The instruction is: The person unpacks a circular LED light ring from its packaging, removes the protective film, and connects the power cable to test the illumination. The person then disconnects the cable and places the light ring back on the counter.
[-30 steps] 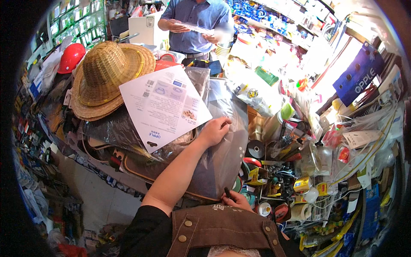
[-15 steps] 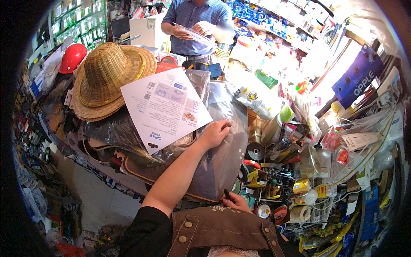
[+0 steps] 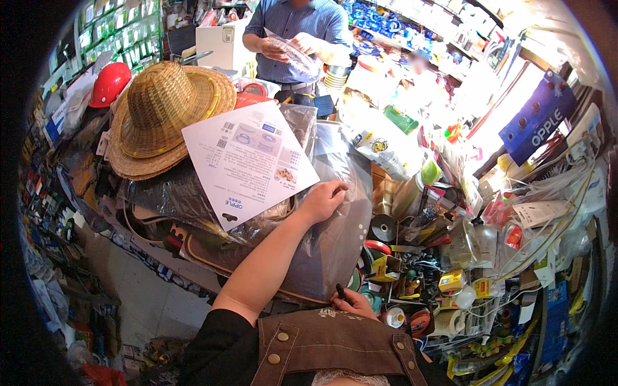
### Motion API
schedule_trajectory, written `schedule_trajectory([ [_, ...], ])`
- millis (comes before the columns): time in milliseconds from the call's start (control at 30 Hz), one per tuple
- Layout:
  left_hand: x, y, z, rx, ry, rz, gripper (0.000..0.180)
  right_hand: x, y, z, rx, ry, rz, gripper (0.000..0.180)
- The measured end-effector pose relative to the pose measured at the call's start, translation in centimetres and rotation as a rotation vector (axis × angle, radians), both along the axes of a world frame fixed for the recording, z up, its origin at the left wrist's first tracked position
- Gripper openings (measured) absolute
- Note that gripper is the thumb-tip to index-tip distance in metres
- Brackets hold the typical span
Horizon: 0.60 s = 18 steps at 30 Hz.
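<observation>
My left hand (image 3: 326,201) rests on a plastic-wrapped grey panel (image 3: 331,248), its fingers loosely curled in and nothing seen in them. Close to my apron, my right hand (image 3: 357,305) grips a short black pen-like stick (image 3: 340,293) by the panel's near edge; part of that hand is hidden. A white printed card (image 3: 248,164) with a hanging slot lies tilted on the plastic-wrapped stack, left of my left hand. Beyond it, woven straw hats (image 3: 158,103) sit stacked on the same pile.
Across the pile stands a person in a blue shirt (image 3: 299,38), holding a clear plastic packet (image 3: 293,55) in both hands. A red hard hat (image 3: 110,85) lies at far left. Tape rolls, small boxes and tools crowd the right side, near a black spool (image 3: 384,228).
My hands and the card stay in place. The other person's hands and packet have shifted slightly. A blurred shape beside that person's arm has moved right.
</observation>
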<state>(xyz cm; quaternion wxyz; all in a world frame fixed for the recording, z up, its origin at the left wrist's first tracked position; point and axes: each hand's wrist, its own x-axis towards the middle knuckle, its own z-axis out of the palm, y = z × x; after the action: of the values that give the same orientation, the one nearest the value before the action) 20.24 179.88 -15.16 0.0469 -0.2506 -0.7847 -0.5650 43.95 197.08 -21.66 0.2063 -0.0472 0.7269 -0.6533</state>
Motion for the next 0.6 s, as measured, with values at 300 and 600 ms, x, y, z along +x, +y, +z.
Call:
schedule_trajectory([
  [300, -0.25, 0.07, -0.3, -0.003, 0.039, -0.006, 0.027, -0.13, -0.02, 0.19, 0.01, -0.002, 0.007, 0.018],
  [600, 0.04, 0.12, -0.26, -0.013, 0.047, -0.007, 0.027, 0.25, 0.11, 0.1, -0.023, -0.009, -0.013, 0.019],
])
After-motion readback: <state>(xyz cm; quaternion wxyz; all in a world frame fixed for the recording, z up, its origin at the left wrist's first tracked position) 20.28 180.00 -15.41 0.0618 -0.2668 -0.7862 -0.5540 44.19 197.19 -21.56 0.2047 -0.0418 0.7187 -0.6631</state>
